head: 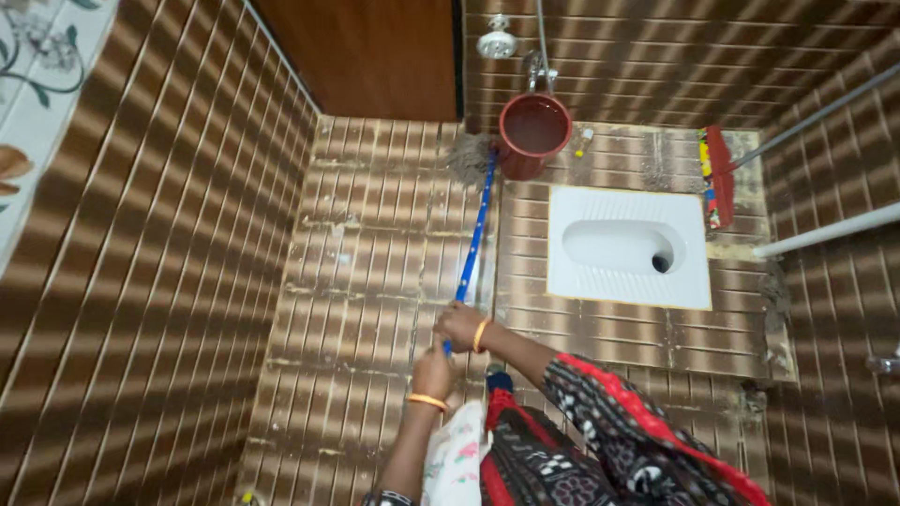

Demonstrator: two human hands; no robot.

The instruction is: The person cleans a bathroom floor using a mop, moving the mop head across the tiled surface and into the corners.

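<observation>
Underfoot and all around me, the brown tiled floor and matching walls fill most of the view, with a dark wooden door at the top. A white squat toilet pan sits in a raised step on the right. Next in size, a red bucket full of water stands under a tap by the far wall. A red brush with coloured bristles lies beside the pan's far edge, and two pale pipes cross the right wall.

From my hands a long blue broom handle runs away from me along the step's edge to its bristled head, which rests on the floor just beside the bucket. My right hand is closed around the handle higher up, and my left hand is wrapped around its near end; both wrists wear orange bangles.

I judge this as mid-scrub, the head pushed out to the far corner where grime gathers. As I see it, the next stroke calls for steady downward pressure and care not to knock the bucket.

I see no packages, labels or signs; small yellow bits lie by the bucket, too small to identify.
</observation>
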